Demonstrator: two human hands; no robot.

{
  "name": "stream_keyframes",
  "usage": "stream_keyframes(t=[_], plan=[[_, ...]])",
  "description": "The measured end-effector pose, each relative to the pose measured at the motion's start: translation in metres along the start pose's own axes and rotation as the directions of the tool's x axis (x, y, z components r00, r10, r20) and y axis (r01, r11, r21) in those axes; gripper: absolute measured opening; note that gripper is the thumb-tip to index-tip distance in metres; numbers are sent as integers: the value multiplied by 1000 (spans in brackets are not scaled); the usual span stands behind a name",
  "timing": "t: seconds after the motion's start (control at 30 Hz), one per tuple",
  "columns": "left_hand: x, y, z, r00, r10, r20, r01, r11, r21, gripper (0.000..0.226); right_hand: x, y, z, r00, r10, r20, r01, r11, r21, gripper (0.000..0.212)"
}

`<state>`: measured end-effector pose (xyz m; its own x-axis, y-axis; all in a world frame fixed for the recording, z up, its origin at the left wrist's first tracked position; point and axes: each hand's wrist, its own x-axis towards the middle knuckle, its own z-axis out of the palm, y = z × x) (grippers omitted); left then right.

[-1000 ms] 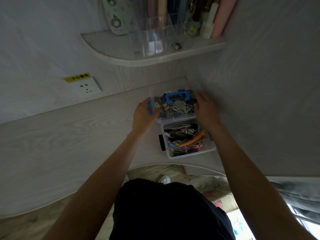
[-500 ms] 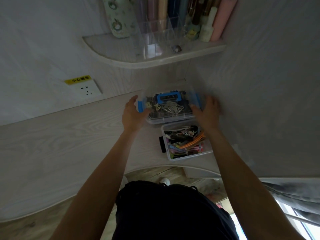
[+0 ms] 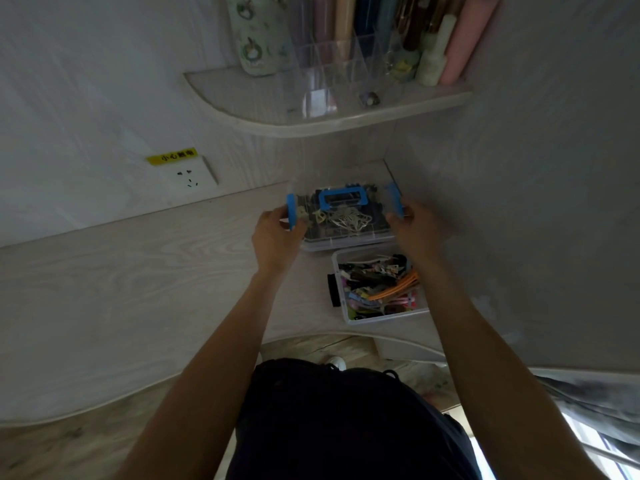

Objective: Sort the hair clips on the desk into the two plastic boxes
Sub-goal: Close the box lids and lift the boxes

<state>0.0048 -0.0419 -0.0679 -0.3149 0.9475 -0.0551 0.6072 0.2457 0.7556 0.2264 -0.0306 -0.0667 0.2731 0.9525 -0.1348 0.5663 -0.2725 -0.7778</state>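
Hands on lidded clip box, both ends.
Left hand [image 3: 275, 237] fingers curl around left blue latch [image 3: 291, 210]; right hand [image 3: 415, 226] fingers curl around right blue latch [image 3: 395, 202].

one head-worn view looks steeply down, close over the desk [image 3: 138, 289].

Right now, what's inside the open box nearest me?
The open box holds a jumbled heap of hair clips: dark ones, pink and green ones, and an orange piece lying across the top. Whatever lies under the heap, and the box floor, is covered.
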Motion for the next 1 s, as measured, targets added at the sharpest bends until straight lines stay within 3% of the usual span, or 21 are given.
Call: stream_keyframes(t=[0.17, 0.33, 0.43, 0.5, 0.57, 0.63, 0.67, 0.8, 1.0], plan=[[-3, -5, 2, 996, 71, 60, -76, 993, 89, 51, 4, 7, 7, 999, -29, -28, 26, 994, -110, 44], [-4, -9, -1, 976, 30, 218, -28, 1000, -12, 79, 5, 13, 12, 999, -52, -15, 50, 987, -150, 46], [-4, -6, -1, 974, 9, 226, 2, 999, -49, 81, -4, 13, 7, 994, -103, 35, 107, 980, -165, 47], [-7, -4, -2, 985, 31, 172, -30, 1000, -5, 78, -20, 13, -4, 973, -230, 31, 231, 947, -225, 43], [-17, 1, -4, 986, 164, 20, -165, 984, 73, 63, -39, 16, -20, 922, -388, -13, 357, 860, -364, 36], [-33, 8, -5, 946, 305, -108, -299, 952, 66, 43, -60, 26, -32, 875, -475, -91, 372, 782, -500, 33], [-42, 10, -4, 934, 342, -99, -340, 940, 38, 35, -71, 30, -38, 859, -492, -144, 345, 762, -548, 30], [-71, 1, 5, 951, 273, 142, -275, 962, -10, 26, -107, 43, -57, 827, -475, -303, 192, 743, -641, 28], [-78, -10, 15, 891, 114, 439, -144, 989, 34, 41, -127, 52, -53, 931, -198, -307, -60, 747, -662, 56]])
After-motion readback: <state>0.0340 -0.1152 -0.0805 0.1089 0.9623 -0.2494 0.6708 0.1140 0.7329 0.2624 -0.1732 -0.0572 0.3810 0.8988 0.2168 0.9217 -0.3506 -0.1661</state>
